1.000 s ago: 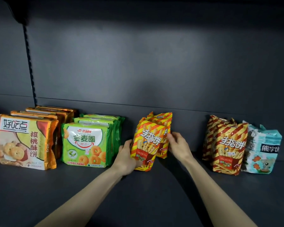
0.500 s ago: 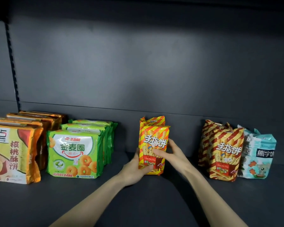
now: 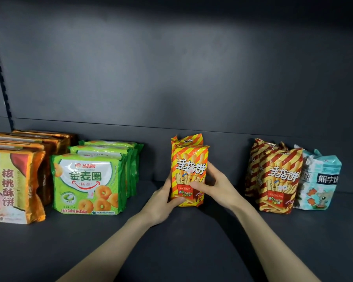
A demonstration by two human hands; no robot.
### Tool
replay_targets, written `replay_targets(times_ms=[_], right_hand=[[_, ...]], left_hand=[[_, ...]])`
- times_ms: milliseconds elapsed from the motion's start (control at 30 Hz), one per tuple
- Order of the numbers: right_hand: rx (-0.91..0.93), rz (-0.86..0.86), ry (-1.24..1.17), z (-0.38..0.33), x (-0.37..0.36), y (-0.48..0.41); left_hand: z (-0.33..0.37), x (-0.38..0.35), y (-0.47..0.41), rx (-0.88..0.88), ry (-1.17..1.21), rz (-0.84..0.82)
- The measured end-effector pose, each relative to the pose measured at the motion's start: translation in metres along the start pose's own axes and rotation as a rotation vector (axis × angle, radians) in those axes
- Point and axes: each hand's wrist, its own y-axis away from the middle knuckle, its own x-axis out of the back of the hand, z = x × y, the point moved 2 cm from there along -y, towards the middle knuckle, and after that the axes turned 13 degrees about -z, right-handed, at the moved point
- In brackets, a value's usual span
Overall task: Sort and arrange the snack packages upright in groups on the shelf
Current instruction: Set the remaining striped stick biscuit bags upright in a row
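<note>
Two half-closed grips on striped packet: left hand, right hand

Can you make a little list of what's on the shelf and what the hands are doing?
Shelf: dark grey metal shelf
Far left: orange plastic cookie packs, upright row
Next: green plastic ring-biscuit packs, upright row
Middle: two orange-and-yellow striped foil packs, upright, one behind the other
Left hand: holds the front one's lower left
Right hand: holds its right side, thumb in front
Right: red-and-yellow striped foil packs beside pale blue bear-picture pack
</note>
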Motion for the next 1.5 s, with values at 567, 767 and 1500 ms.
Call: replay_targets(times_ms=[567, 767, 1500], right_hand=[[-0.036, 0.053, 0.101, -0.003, 0.002, 0.001], [-0.102, 0.071, 0.175, -0.009, 0.007, 0.001], [-0.232, -0.063, 0.727, -0.081, -0.005, 0.060]], left_hand=[[0.001, 0.003, 0.002, 0.092, -0.040, 0.053], [0.003, 0.005, 0.001, 0.153, -0.072, 0.026], [0.075, 0.046, 0.089, 0.132, -0.743, 0.124]])
